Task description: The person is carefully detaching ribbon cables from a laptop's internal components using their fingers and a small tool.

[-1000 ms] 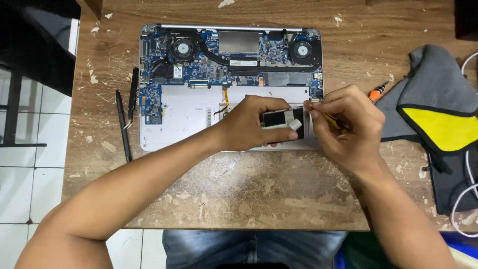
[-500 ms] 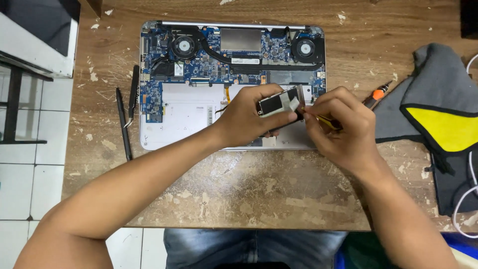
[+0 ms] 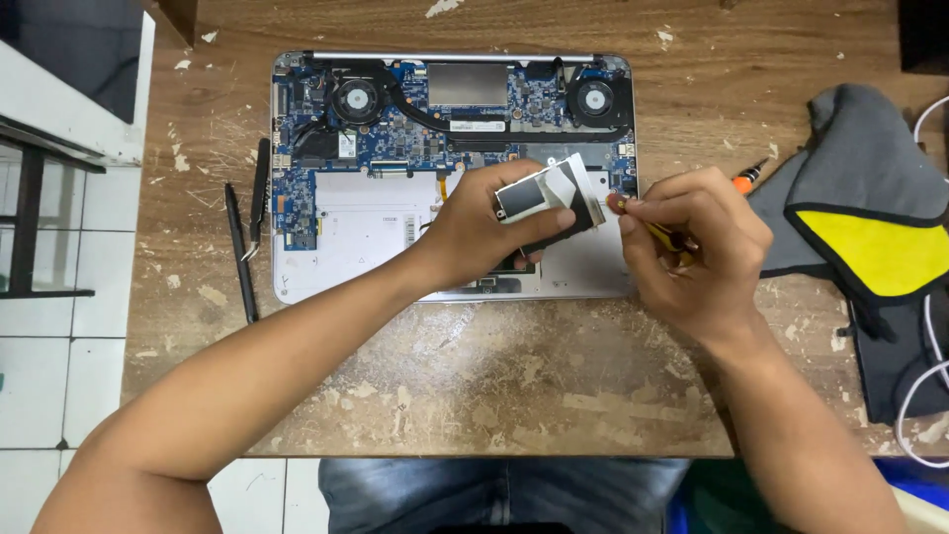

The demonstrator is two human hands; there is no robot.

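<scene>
Over the right half of the opened laptop [image 3: 376, 222], the left hand [image 3: 474, 227] grips a flat rectangular drive [image 3: 546, 198], silver and dark, lifted at a tilt above the pale bay of the laptop's lower case. Its fingers wrap the drive from below and its thumb lies along the lower edge, so the hand is clenched on the part. Just beside the drive's right end, the right hand [image 3: 692, 247] is closed around a small screwdriver [image 3: 660, 233] with a yellowish shaft; its tip end meets the drive's right edge, though the exact contact is too small to make out. Most of the tool is hidden inside the hand.

The laptop lies bottom-up with its cover off, showing a blue circuit board, two round fans [image 3: 356, 100] near the hinge edge and a dark heat pipe between them. Left of the laptop, two slim black tools lie on the surface: tweezers [image 3: 259, 193] close to the case and a long thin pry stick [image 3: 240, 252] farther out. Right of the laptop, an orange-tipped screwdriver [image 3: 746, 176] pokes out beside a grey pouch [image 3: 860, 168] with a yellow panel. White cable [image 3: 927, 396] loops past the pouch, well apart from the laptop. The wooden surface [image 3: 474, 386] is worn and flecked with pale chips. Nearer than the laptop, below the surface edge, the person's blue jeans show.
</scene>
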